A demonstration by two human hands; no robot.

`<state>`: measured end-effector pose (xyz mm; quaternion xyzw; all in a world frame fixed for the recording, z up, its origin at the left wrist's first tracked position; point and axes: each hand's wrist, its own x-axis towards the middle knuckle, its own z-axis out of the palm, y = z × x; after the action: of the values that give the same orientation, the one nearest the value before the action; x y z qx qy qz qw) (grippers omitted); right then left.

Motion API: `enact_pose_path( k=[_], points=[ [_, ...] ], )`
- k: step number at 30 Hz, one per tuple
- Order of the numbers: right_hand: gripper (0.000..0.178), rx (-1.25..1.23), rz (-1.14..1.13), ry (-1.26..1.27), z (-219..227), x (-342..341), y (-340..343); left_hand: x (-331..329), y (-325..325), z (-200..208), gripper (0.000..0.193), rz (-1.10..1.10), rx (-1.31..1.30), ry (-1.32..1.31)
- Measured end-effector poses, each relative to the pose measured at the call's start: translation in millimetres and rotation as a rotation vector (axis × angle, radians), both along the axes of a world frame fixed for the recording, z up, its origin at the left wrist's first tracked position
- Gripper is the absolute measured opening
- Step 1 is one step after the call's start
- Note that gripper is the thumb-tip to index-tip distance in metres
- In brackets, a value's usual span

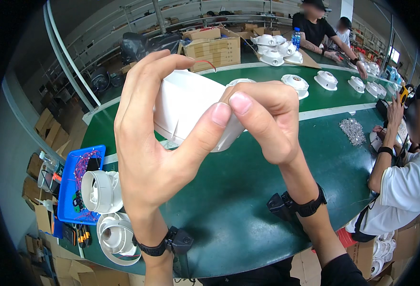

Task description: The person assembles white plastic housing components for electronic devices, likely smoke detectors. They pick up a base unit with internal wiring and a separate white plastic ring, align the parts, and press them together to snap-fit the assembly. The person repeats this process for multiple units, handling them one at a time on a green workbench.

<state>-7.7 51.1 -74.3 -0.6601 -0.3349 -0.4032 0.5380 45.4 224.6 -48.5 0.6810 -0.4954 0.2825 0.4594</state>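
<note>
A white plastic housing [188, 105] with smooth curved walls is held up in front of me, above the table. My left hand [148, 138] is closed around it, fingers over its far upper side and thumb on the near face. A short red wire [206, 63] sticks out by the left fingertips. My right hand [272, 119] grips the housing's right side, its thumb tip touching the left thumb and its fingers curled. The bent fingers hide that edge, so what lies under the right fingertips cannot be made out.
On the green table [229, 214], a blue tray [69, 190] of wires and two white housings [102, 190] stand at left. Clear small parts [353, 132] lie piled at right. More white housings [295, 84] line the far belt. A co-worker [400, 186] sits at right; others work beyond.
</note>
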Motion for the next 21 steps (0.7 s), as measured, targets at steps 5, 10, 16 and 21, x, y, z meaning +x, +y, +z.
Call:
enact_pose_path(
  k=[5,10,16,21],
  points=[
    [0.025,0.044,0.024,-0.02,-2,3,-1,1,3,1,0.063,0.035,0.084,-0.074],
    [0.021,0.0,-0.057,0.058,1,-2,-2,4,2,-1,0.068,0.025,0.109,-0.041],
    [0.018,0.057,-0.163,-0.016,4,0,1,-3,-1,-2,0.063,0.054,0.012,0.07],
    [0.027,-0.011,-0.446,-0.251,8,11,-13,4,-8,-5,0.06,0.066,-0.152,0.114]
  ],
)
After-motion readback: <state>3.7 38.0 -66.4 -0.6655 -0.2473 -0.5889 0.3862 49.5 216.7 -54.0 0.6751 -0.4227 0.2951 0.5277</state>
